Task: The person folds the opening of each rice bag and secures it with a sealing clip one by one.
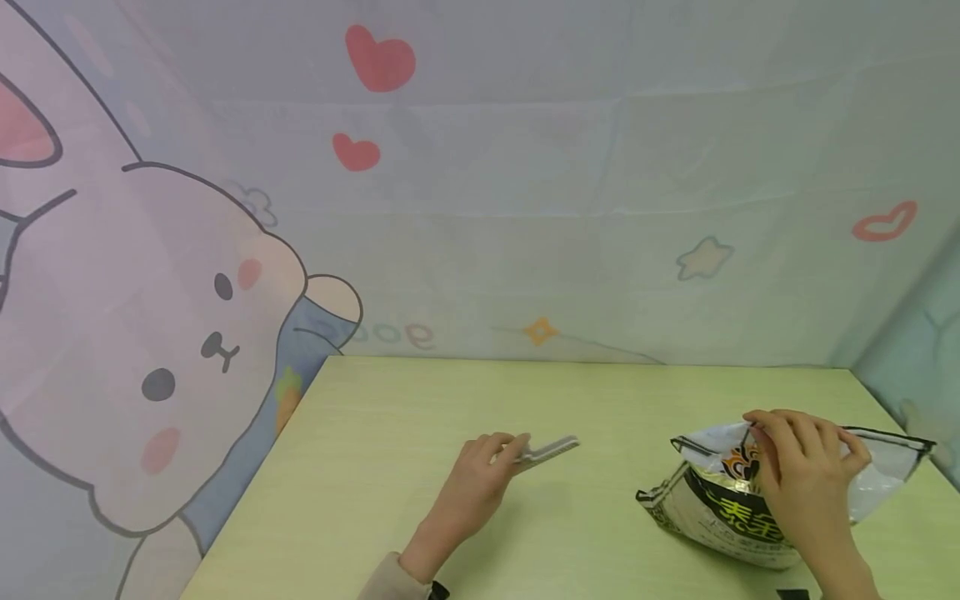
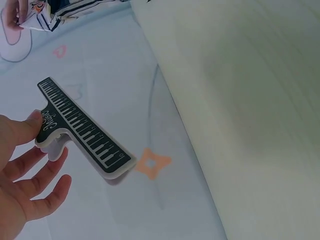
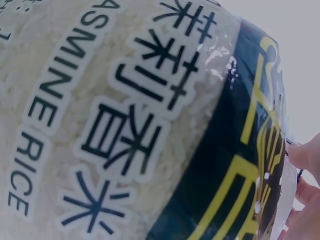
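- Clip (image 2: pixel 84 127) is up in the air left of the bag (image 1: pixel 723 510), well apart, long axis pointing roughly bagward.
- Left hand (image 1: pixel 476 479) pinches the clip; right hand (image 1: pixel 806 475) grips the bag's top, so it's way nearer.
- Loads of table (image 1: pixel 600 525) left of the bag, right edge pretty tight beside it.

Light was flat, dimmish; soft shadow fell on table (image 2: pixel 270 130); small glare flecks dotted rice bag (image 3: pixel 165 130).

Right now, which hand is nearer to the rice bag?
Right. The right hand grips the rice bag near its top; the left hand is apart from it, holding the clip.
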The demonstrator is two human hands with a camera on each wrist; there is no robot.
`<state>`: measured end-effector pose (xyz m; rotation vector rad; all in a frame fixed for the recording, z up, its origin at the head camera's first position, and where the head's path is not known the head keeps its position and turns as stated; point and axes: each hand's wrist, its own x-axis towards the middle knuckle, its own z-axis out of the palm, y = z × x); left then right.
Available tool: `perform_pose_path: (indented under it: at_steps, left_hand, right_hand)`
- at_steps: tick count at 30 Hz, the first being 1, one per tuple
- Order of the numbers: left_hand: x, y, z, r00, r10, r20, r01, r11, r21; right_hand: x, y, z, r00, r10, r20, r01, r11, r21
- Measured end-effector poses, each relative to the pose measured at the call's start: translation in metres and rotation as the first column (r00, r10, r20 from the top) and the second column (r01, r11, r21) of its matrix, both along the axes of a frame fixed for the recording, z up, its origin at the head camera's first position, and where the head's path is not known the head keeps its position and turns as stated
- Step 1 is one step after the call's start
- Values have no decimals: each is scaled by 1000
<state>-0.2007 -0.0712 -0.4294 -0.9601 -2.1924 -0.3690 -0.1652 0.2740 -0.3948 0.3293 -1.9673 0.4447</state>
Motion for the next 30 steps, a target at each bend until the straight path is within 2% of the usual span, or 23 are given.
perform_pose_path:
  at_steps: [4, 12, 20, 24, 30]
  left_hand:
    - [1, 5, 3, 1000, -13, 10, 13, 1000, 15]
    - [2, 17, 5, 991, -103, 83, 91, 986, 141]
    - [3, 35, 8, 986, -144, 81, 125, 971, 202]
    - [3, 43, 9, 986, -157, 60, 141, 968, 209]
    - [2, 53, 11, 983, -168, 69, 149, 965, 218]
  right_hand:
    - [1, 0, 0, 1000, -4, 4, 4, 1000, 6]
    - [1, -1, 0, 999, -8, -31, 8, 1000, 8]
    - [-1, -2, -4, 998, -11, -56, 11, 1000, -1]
    - [-1, -2, -7, 997, -10, -79, 9, 1000, -7]
    - [-1, -1, -9, 996, -12, -93, 11, 1000, -16]
